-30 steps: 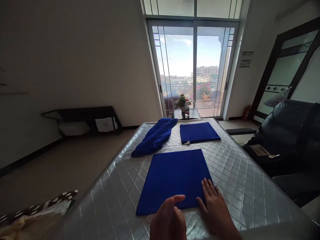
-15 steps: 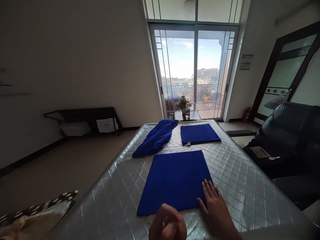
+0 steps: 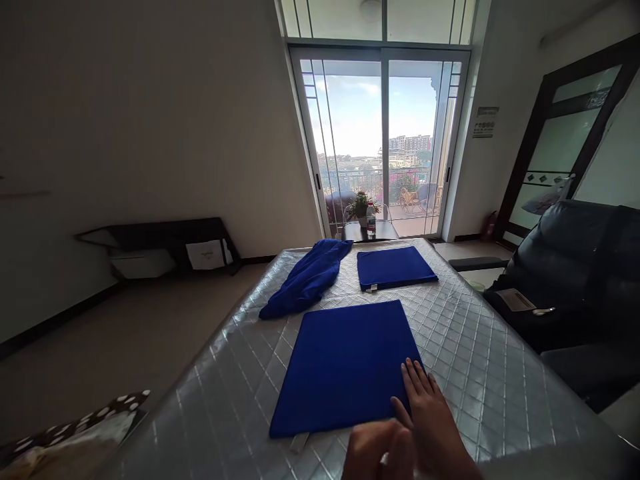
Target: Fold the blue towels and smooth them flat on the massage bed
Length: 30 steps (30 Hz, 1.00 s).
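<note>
A large folded blue cloth [image 3: 345, 363] lies flat on a mattress in a clear quilted plastic cover [image 3: 480, 360]. My right hand [image 3: 425, 413] rests palm down, fingers spread, on the cloth's near right corner. My left hand [image 3: 375, 453] sits low at the frame's bottom edge, fingers curled, right against my right hand's thumb side; nothing shows in it. A small white tag [image 3: 299, 441] sticks out under the cloth's near edge. Farther away lie a smaller folded blue cloth [image 3: 395, 267] and a crumpled blue cloth [image 3: 305, 280].
A black leather seat [image 3: 575, 267] stands to the right of the mattress. Beyond its far end are a small table with a plant and a bottle [image 3: 367, 223] and a sliding glass door [image 3: 383, 140]. A black shelf [image 3: 160, 243] leans on the left wall. A dotted fabric [image 3: 75, 427] lies at bottom left.
My left hand has curled shut and slid right, from the cloth's near edge to beside my right hand. My right hand has stayed on the corner. The view shifted slightly.
</note>
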Tool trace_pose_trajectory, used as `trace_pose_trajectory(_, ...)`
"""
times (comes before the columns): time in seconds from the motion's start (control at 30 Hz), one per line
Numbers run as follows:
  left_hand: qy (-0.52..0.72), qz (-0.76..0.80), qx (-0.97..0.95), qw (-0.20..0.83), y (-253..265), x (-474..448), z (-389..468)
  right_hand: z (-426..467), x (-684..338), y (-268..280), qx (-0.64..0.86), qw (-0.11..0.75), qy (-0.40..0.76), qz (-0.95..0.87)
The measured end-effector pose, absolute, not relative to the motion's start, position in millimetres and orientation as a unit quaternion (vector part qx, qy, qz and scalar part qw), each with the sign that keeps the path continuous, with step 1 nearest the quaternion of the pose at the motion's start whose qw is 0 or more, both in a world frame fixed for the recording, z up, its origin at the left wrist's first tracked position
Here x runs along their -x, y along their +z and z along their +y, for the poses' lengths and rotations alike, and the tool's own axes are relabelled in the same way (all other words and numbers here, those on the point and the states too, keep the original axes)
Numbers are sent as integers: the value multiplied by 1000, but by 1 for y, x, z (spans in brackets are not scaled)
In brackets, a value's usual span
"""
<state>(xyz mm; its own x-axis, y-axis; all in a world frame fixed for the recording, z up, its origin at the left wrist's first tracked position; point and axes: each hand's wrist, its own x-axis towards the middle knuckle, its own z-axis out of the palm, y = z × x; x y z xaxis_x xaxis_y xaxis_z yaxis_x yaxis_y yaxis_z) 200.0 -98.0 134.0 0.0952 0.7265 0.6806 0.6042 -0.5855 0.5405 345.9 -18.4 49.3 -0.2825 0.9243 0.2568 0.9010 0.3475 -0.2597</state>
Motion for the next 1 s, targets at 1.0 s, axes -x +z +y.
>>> trace_pose_trajectory(1.0,19,763,-645,27,67,-59,-82,-26,-341,78,602,125,131,-778)
